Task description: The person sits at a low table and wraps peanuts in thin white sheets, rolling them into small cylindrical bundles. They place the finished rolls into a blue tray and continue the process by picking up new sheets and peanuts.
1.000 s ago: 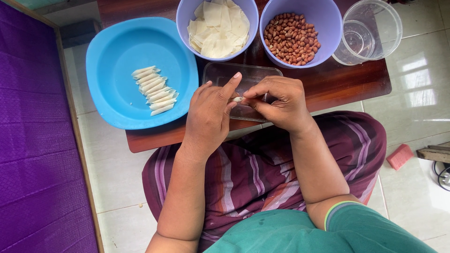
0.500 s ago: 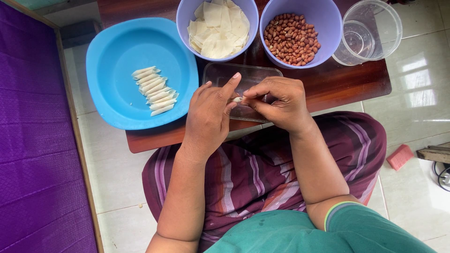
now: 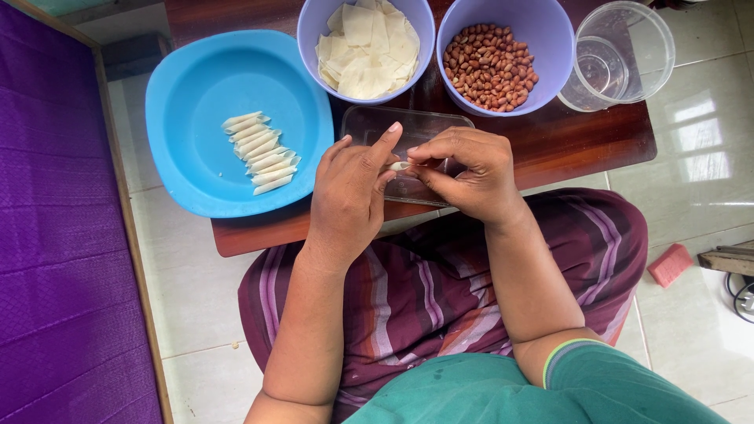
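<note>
My left hand [image 3: 352,188] and my right hand [image 3: 468,171] meet over a clear rectangular tray [image 3: 369,124], pinching a small pale rolled wrapper [image 3: 399,166] between their fingertips. To the left, a blue plate [image 3: 196,94] carries several finished white rolls [image 3: 261,153] laid side by side. Beyond my hands stand a purple bowl of square wrappers [image 3: 366,49] and a purple bowl of peanuts [image 3: 491,66].
A low brown wooden table [image 3: 581,137] holds everything; a clear plastic container [image 3: 620,55] sits at its far right. A purple mat [image 3: 55,235] lies on the left. A small pink block [image 3: 670,265] rests on the tiled floor at the right.
</note>
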